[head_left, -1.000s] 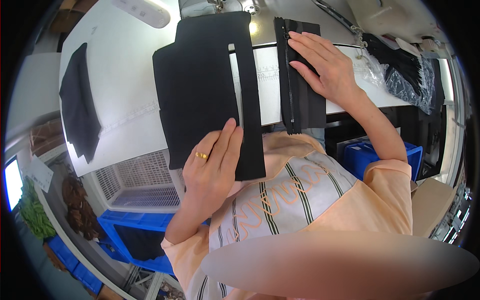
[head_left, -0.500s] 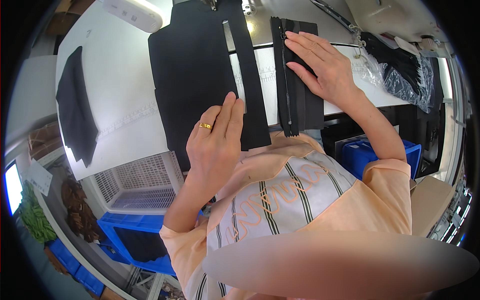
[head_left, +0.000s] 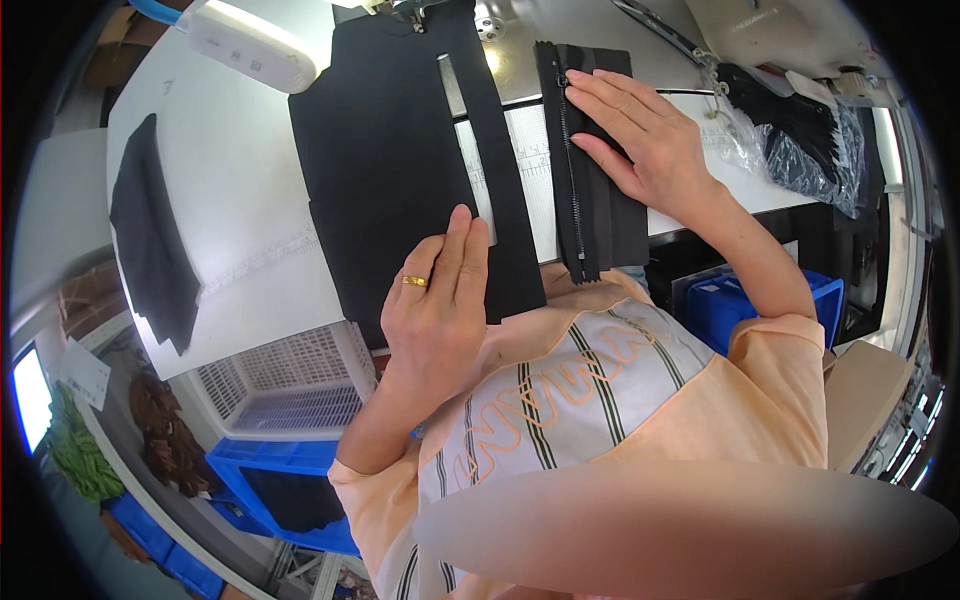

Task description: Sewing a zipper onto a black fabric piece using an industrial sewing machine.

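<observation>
A black fabric panel (head_left: 385, 150) with a long narrow slot cut through it lies on the white table, its far end under the sewing machine's presser foot (head_left: 418, 18). My left hand (head_left: 440, 290), with a gold ring, rests flat on the panel's near part, fingertips beside the slot's near end. To the right lies a black zipper (head_left: 573, 190) on dark fabric tape, its pull near the far end. My right hand (head_left: 640, 145) lies over these strips with fingers stretched out, fingertips close to the zipper pull. Neither hand grips anything.
At the left lies another black cloth piece (head_left: 155, 235). A white elongated device (head_left: 250, 45) stands at the far left. Scissors-like metal tool (head_left: 660, 30) and a plastic bag of black pieces (head_left: 810, 150) are at right. A white basket (head_left: 300, 385) and blue crate (head_left: 225, 460) stand below the table.
The whole view has shifted slightly, so things at the left appear lower. Both hands keep their places on the panel and the zipper; no clear movement of the fabric shows.
</observation>
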`<state>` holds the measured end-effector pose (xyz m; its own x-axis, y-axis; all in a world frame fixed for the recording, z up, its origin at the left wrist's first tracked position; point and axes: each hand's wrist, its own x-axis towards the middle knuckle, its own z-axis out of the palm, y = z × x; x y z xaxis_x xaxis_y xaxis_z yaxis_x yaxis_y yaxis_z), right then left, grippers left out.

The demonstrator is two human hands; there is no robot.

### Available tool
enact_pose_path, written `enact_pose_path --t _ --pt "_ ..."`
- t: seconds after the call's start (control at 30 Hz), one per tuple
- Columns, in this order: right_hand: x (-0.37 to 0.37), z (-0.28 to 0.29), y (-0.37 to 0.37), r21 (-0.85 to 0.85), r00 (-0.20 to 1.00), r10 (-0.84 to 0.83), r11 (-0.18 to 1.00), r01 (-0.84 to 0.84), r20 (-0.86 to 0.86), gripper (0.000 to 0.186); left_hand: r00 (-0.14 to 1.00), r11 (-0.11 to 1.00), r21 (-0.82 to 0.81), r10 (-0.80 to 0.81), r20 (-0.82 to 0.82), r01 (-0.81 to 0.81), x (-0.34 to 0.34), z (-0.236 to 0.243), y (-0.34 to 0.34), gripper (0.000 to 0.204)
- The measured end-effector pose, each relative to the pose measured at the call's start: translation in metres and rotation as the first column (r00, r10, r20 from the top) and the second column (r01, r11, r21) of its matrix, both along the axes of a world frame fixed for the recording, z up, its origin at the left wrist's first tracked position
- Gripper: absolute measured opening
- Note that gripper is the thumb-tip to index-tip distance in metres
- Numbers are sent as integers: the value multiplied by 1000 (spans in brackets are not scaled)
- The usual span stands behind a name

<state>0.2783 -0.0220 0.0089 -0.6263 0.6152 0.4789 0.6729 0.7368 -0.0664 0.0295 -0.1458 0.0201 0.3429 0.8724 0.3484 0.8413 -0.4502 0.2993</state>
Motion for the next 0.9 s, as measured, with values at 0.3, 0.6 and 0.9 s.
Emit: enact_pose_path --t 0.3,0.6,0.9 --pt "-35 2 -2 -40 998 64 997 -63 15 36 972 995 84 -69 225 51 -20 40 11 48" --pt "-66 -3 22 -40 988 150 988 -148 35 38 969 994 11 -111 220 111 -17 27 11 45" --pt "-67 -7 22 -45 992 124 991 -124 0 37 979 996 -44 -64 192 73 -16 17 4 44"
